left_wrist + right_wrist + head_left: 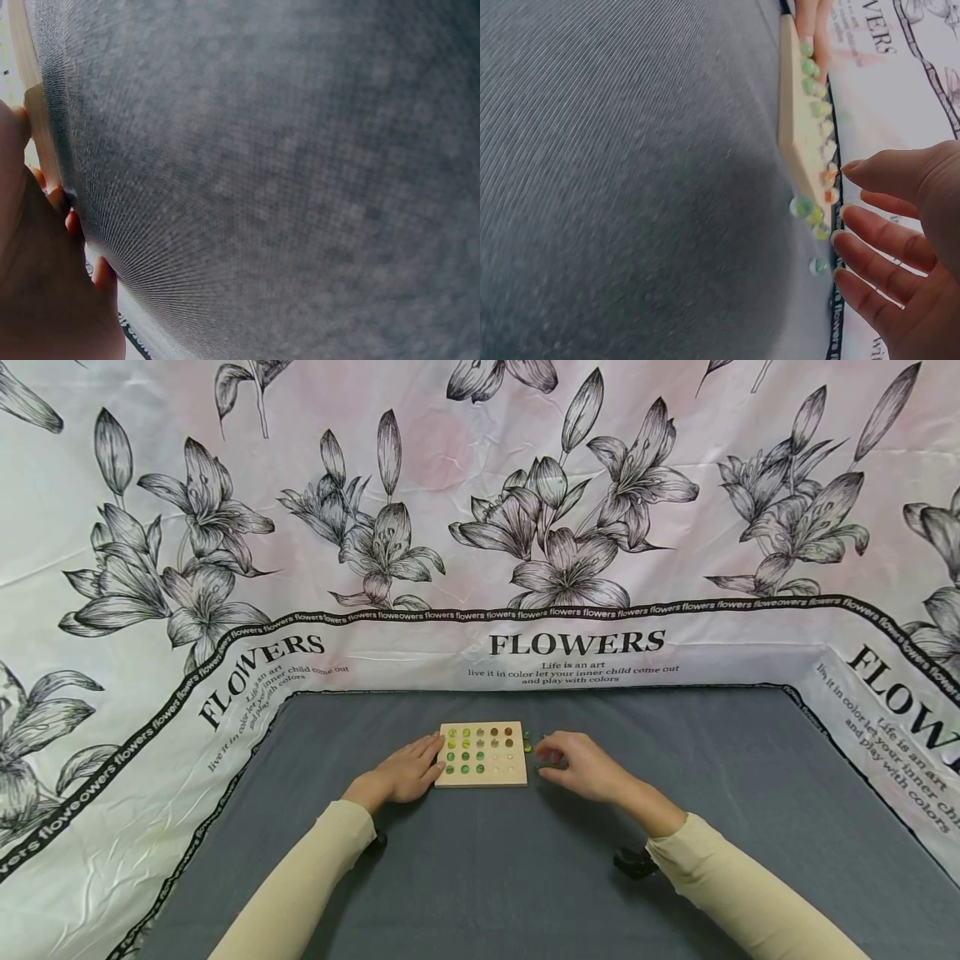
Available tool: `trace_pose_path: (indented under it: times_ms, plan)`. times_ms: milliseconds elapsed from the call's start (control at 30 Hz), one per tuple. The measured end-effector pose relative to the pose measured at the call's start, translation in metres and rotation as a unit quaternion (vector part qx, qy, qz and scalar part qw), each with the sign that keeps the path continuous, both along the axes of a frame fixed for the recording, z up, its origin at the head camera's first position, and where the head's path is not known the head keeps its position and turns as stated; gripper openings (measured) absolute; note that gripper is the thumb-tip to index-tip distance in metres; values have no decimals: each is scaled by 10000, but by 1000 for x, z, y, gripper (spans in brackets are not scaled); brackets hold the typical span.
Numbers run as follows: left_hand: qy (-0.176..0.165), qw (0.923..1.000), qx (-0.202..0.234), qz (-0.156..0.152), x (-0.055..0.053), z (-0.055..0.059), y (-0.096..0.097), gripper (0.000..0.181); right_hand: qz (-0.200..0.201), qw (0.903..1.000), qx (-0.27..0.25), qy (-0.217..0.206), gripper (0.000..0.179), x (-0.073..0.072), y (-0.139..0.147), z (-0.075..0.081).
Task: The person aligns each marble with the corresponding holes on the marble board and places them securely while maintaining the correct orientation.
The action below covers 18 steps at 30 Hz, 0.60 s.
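Observation:
A pale wooden board point(487, 782) with rows of holes lies on the grey cloth. Green, yellow, clear and reddish-brown marbles point(465, 757) sit in most of its holes; a few at the front right hold none. My left hand point(408, 770) rests against the board's left edge, its fingertips touching it. Right of the board, my right hand point(581, 766) hovers with thumb and fingers apart. In the right wrist view nothing lies between its fingers point(881, 225). Loose green and yellow marbles point(801, 206) lie beside the board's right edge, and one green marble point(819, 265) lies farther out near the fingertips.
A dark grey cloth point(480, 877) covers the table. Behind it and along both sides hangs a white sheet point(420, 652) printed with flowers and lettering. Black straps or devices point(634, 862) show under the wrists.

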State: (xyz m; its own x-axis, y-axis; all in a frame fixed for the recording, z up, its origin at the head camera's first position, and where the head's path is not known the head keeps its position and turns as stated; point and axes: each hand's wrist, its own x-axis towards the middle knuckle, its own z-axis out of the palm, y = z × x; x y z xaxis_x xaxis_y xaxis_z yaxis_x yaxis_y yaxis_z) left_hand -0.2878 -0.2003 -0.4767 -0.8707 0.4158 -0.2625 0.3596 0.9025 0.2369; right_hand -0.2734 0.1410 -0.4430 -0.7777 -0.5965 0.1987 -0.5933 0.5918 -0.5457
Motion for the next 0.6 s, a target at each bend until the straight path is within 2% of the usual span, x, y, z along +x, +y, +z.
trace_pose_path:
  times_ms: [367,600]
  plan:
    - [25,10000,-26,10,-1,1,0,64,-141,9999,18,-71,23,-12,10,-18]
    - [34,10000,-38,-4,0,1,1,65,-179,9996,-94,-172,20,-14,10,-25]
